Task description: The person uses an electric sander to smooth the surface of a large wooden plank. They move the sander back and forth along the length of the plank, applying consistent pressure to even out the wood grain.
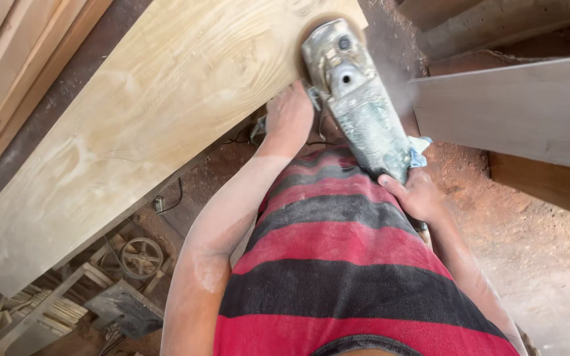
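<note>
Dust-caked grey angle grinder [357,99], both hands gripping, pale plank [146,125]

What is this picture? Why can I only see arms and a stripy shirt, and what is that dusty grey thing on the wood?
The camera sits on a person's head and looks straight down, so you see their own body from above: the red and black striped shirt and two bare arms powdered with pale dust.

The grey thing is a hand-held power tool, a grinder or sander by its shape. Its front end rests on the edge of a wide, pale wooden board with wavy grain.

The right hand grips the tool's back end. The left hand holds on at its side, right by the board's edge.

A haze of fine dust hangs beside the tool. More boards lie to the right, and the floor below is covered in reddish sawdust.
</note>
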